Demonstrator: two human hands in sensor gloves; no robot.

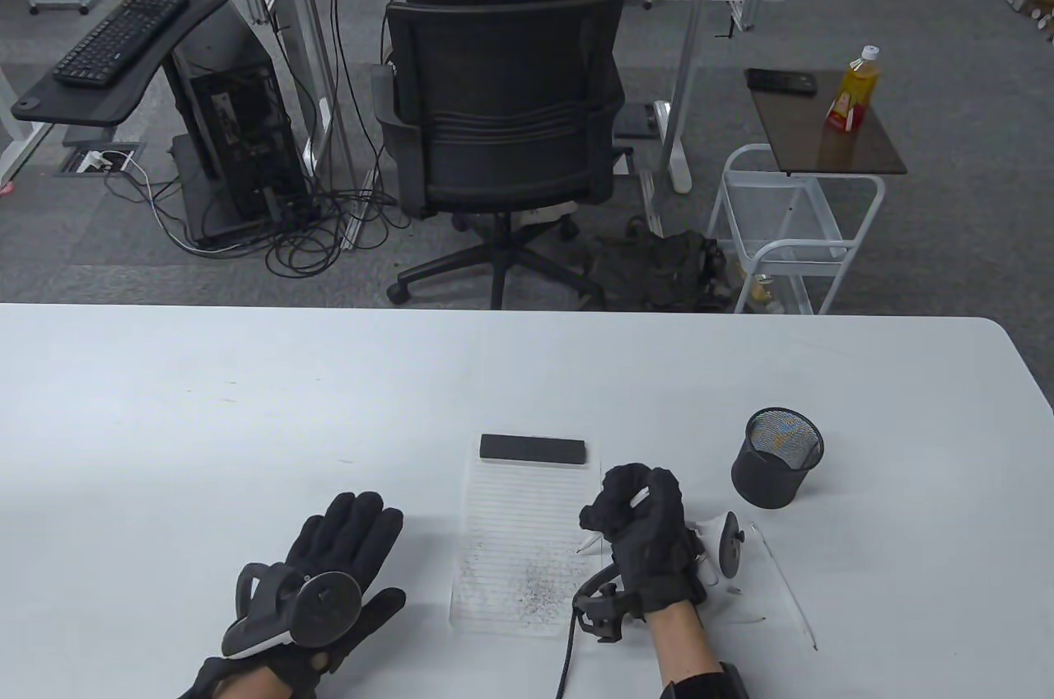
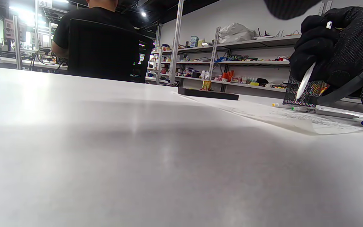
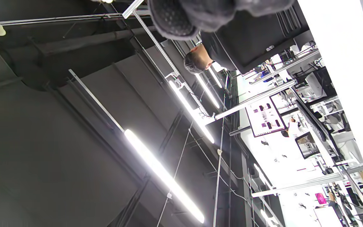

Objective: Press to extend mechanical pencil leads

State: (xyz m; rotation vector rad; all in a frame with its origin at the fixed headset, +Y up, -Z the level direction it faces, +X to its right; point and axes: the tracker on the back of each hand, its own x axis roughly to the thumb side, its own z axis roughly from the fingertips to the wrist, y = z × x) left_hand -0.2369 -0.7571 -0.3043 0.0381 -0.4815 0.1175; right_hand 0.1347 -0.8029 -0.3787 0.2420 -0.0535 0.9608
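Left hand [image 1: 329, 567] flat on counter [image 1: 206, 419], palm down, fingers spread, holding nothing, left of paper. Paper [image 1: 510, 534] lined, grey scribble patch near its lower edge; black block [image 1: 533, 449] across its top. Right hand [image 1: 646, 534] raised over paper's right edge, fingers curled tight around white pencil [image 1: 594, 538], tip slanting down toward sheet; thumb over pencil's top end. Mesh cup [image 1: 776, 456] stands right of hand. Thin pen [image 1: 786, 584] lies on counter below cup.
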